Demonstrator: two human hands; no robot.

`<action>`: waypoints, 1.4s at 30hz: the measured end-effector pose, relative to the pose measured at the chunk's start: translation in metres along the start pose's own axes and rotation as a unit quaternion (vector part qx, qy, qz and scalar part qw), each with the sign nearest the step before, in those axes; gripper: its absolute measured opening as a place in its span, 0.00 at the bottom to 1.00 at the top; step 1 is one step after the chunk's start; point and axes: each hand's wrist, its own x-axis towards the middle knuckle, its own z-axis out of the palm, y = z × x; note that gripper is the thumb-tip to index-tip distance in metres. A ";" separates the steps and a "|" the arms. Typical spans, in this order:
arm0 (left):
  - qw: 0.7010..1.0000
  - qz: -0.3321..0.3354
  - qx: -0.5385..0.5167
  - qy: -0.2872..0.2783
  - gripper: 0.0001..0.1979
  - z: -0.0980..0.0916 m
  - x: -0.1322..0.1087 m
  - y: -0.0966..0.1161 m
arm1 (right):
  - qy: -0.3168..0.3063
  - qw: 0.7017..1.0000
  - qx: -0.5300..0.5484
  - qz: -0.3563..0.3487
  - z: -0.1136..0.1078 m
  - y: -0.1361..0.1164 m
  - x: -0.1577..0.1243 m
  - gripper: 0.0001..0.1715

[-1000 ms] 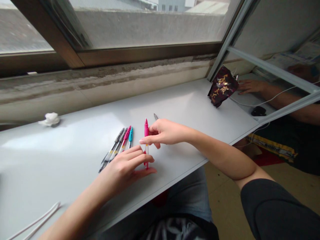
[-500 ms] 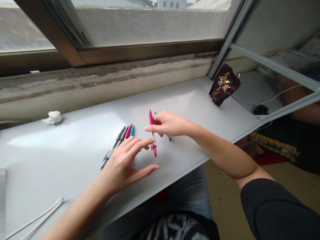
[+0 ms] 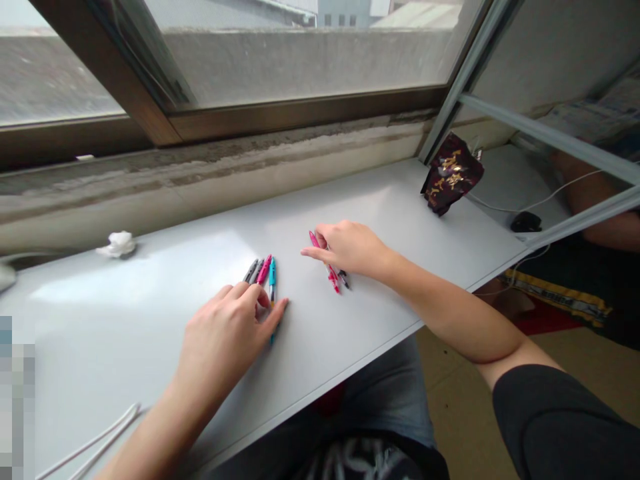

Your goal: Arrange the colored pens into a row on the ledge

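Observation:
My right hand [image 3: 351, 249] is shut on a pink pen [image 3: 325, 261], which slants under my fingers close to the white board [image 3: 350, 347]. A dark pen [image 3: 344, 280] lies beneath the heel of those fingers. My left hand [image 3: 223, 340] lies over the lower ends of a small group of pens. In that group are a teal pen [image 3: 272, 280], a second pink pen [image 3: 264, 269] and dark grey pens [image 3: 251, 270]. My left thumb runs alongside the teal pen, and the fingers hide the pens' lower parts.
A crumpled white tissue [image 3: 117, 245] sits near the window wall, and a white cord [image 3: 103, 443] lies at the board's near left. A maroon-and-gold bag [image 3: 453, 175] stands at the far right. Beyond the metal frame are a black mouse [image 3: 525, 222] and another person's forearm [image 3: 595, 200].
My right hand has lowered the pink pen from nearly upright to a low slant. My left hand has moved left and now covers the pens' lower ends.

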 end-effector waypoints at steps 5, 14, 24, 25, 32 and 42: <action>0.998 -0.063 -0.023 -0.002 0.15 0.001 0.005 -0.001 | -0.039 0.988 0.069 -0.131 -0.006 -0.008 -0.009 0.25; 0.946 -0.035 -0.321 0.006 0.11 -0.007 0.005 0.010 | -0.140 0.941 0.255 -0.172 0.006 -0.016 -0.015 0.34; 0.946 0.044 -0.320 -0.023 0.14 -0.006 0.005 0.015 | -0.147 0.842 0.504 -0.125 0.010 -0.016 -0.013 0.42; 0.942 0.031 -0.330 -0.042 0.16 -0.007 0.005 0.015 | -0.154 0.844 0.495 -0.140 0.007 -0.015 -0.013 0.41; 0.845 -0.010 -0.489 -0.218 0.33 -0.008 -0.001 0.008 | -0.209 0.847 0.406 -0.273 -0.012 -0.004 -0.014 0.29; 0.953 0.045 -0.298 -0.009 0.17 -0.004 0.005 -0.002 | -0.119 0.890 0.388 -0.209 -0.018 0.009 -0.007 0.24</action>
